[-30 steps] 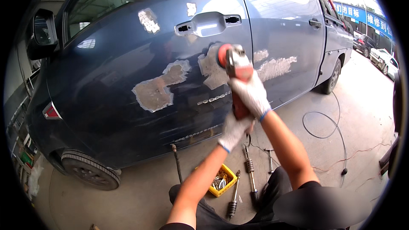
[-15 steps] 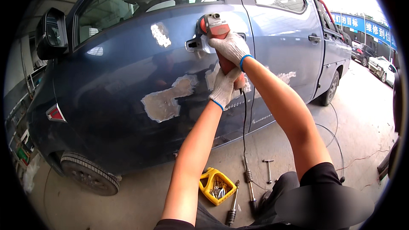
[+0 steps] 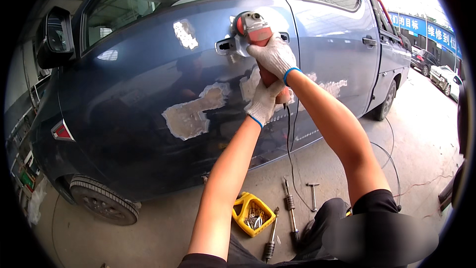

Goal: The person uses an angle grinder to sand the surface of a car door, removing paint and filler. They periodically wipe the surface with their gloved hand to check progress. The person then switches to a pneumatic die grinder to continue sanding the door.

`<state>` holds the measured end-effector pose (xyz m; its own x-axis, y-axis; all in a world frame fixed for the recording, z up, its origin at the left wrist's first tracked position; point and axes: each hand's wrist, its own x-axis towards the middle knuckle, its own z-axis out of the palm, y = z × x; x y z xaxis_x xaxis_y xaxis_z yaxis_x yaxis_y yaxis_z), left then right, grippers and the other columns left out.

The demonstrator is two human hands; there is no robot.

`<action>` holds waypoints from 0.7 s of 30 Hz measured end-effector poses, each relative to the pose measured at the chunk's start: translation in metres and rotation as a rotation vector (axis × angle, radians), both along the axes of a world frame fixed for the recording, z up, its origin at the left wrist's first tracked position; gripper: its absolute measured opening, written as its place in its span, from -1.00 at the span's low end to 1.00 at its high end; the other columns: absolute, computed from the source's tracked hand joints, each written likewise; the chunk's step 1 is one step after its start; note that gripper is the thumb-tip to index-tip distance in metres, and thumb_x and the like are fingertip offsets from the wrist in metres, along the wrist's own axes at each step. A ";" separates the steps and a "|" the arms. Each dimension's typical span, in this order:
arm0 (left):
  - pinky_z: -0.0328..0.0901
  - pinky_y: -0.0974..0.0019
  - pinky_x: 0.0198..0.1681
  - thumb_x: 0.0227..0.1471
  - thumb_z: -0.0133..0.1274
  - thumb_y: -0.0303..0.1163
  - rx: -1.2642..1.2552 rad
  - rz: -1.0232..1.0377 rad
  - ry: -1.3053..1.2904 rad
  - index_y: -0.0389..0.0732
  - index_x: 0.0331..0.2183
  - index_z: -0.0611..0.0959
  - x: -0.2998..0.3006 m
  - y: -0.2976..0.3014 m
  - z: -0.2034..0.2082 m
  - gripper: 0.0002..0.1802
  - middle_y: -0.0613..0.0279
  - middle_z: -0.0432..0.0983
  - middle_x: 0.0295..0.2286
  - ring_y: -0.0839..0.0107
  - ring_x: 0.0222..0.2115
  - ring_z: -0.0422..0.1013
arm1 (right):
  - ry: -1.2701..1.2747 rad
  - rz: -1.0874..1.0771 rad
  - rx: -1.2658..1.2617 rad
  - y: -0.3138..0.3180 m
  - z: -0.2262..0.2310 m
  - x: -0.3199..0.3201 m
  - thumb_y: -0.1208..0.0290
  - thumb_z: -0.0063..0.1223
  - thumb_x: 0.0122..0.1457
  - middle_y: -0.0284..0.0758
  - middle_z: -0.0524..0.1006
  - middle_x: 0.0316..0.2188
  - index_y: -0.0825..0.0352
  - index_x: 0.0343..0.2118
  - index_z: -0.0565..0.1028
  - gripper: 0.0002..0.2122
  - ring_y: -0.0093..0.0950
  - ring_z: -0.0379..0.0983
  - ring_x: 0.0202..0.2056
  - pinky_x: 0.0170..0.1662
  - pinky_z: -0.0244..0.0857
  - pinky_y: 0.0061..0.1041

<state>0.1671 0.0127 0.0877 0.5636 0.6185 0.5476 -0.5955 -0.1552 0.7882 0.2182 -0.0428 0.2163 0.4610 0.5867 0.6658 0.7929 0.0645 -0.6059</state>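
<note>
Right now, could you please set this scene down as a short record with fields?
Left hand: gloved, around the rear of the angle grinder
Right hand: gloved, around its body nearer the disc
Disc: above the door-handle recess, contact unclear
Vehicle: dark blue pickup, front door with paint-stripped patches
Floor: yellow jug of metal parts, two slide hammers, T-handled tool

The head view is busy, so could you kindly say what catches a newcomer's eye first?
Probably the red grinder, gripped by the left hand and right hand in the upper middle. Next, the pale patches on the blue door; lastly, the yellow container on the floor below.
</note>
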 end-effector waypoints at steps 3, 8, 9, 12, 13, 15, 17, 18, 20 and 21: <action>0.32 0.39 -0.15 -0.16 0.37 -0.09 0.027 -0.042 -0.069 -0.24 0.06 0.38 0.005 0.002 -0.003 -0.18 0.38 0.42 -0.22 0.57 -0.26 0.39 | -0.004 -0.023 0.002 -0.004 -0.001 -0.004 0.01 0.16 -0.16 0.05 0.60 -0.27 0.51 -0.13 0.47 -0.36 -0.09 0.56 -0.16 -0.06 0.39 -0.28; 0.28 0.42 -0.25 -0.16 0.38 -0.11 0.001 -0.060 -0.051 -0.21 -0.06 0.45 0.011 0.008 -0.001 -0.32 0.43 0.41 -0.36 0.62 -0.38 0.34 | -0.043 0.002 0.013 -0.003 0.001 0.000 0.02 0.16 -0.15 0.05 0.60 -0.30 0.50 -0.14 0.48 -0.38 -0.09 0.57 -0.18 -0.07 0.40 -0.27; 0.28 0.42 -0.26 -0.15 0.37 -0.12 0.003 -0.061 -0.066 -0.20 -0.09 0.46 0.011 0.006 0.000 -0.35 0.44 0.41 -0.38 0.62 -0.40 0.34 | -0.070 -0.008 0.009 -0.003 0.000 -0.002 0.02 0.17 -0.15 0.05 0.60 -0.31 0.49 -0.15 0.48 -0.39 -0.10 0.57 -0.19 -0.07 0.40 -0.27; 0.27 0.42 -0.26 -0.15 0.37 -0.13 0.024 -0.037 -0.081 -0.20 -0.08 0.47 0.011 0.008 0.008 -0.35 0.44 0.40 -0.38 0.62 -0.40 0.33 | -0.035 0.010 0.001 -0.006 0.011 -0.003 0.06 0.15 -0.15 0.01 0.61 -0.32 0.45 -0.21 0.53 -0.46 -0.11 0.58 -0.20 -0.09 0.41 -0.25; 0.27 0.42 -0.26 -0.15 0.37 -0.13 0.029 -0.037 -0.076 -0.20 -0.07 0.47 0.011 0.009 0.010 -0.35 0.44 0.40 -0.38 0.61 -0.39 0.33 | -0.019 0.024 -0.001 -0.008 0.015 -0.003 0.07 0.15 -0.15 0.01 0.61 -0.32 0.45 -0.22 0.54 -0.48 -0.10 0.58 -0.21 -0.09 0.41 -0.25; 0.28 0.41 -0.25 -0.16 0.36 -0.13 0.014 -0.049 -0.055 -0.20 -0.06 0.47 0.013 0.010 0.016 -0.33 0.42 0.41 -0.35 0.60 -0.36 0.34 | -0.053 0.047 -0.016 -0.011 0.021 -0.003 0.04 0.15 -0.16 0.01 0.61 -0.34 0.43 -0.28 0.58 -0.50 -0.12 0.58 -0.22 -0.10 0.41 -0.25; 0.31 0.40 -0.25 -0.16 0.36 -0.09 0.035 -0.042 -0.071 -0.23 -0.06 0.47 0.013 0.011 0.021 -0.31 0.38 0.44 -0.32 0.57 -0.34 0.38 | -0.092 0.059 -0.055 -0.009 0.028 -0.005 0.01 0.15 -0.16 0.01 0.61 -0.35 0.42 -0.28 0.59 -0.49 -0.13 0.59 -0.23 -0.11 0.41 -0.26; 0.32 0.39 -0.25 -0.17 0.36 -0.05 0.045 -0.036 -0.093 -0.24 -0.06 0.48 0.011 0.008 0.023 -0.29 0.36 0.46 -0.30 0.55 -0.32 0.41 | -0.075 0.039 -0.051 -0.006 0.028 -0.004 0.00 0.14 -0.16 0.00 0.62 -0.36 0.40 -0.27 0.59 -0.48 -0.13 0.59 -0.25 -0.11 0.41 -0.27; 0.31 0.39 -0.35 -0.17 0.36 -0.04 0.012 -0.032 -0.102 -0.24 -0.11 0.50 0.008 0.001 0.025 -0.33 0.36 0.47 -0.35 0.55 -0.39 0.42 | -0.072 0.018 0.013 0.002 0.029 0.002 0.02 0.14 -0.18 -0.01 0.62 -0.38 0.42 -0.31 0.60 -0.50 -0.12 0.59 -0.27 -0.14 0.42 -0.26; 0.31 0.40 -0.40 -0.16 0.36 -0.03 -0.001 -0.029 -0.108 -0.24 -0.14 0.51 0.005 -0.004 0.029 -0.35 0.36 0.47 -0.37 0.55 -0.43 0.42 | -0.070 0.011 0.046 0.003 0.029 0.001 0.03 0.14 -0.18 -0.02 0.62 -0.39 0.43 -0.33 0.61 -0.50 -0.12 0.59 -0.28 -0.15 0.43 -0.26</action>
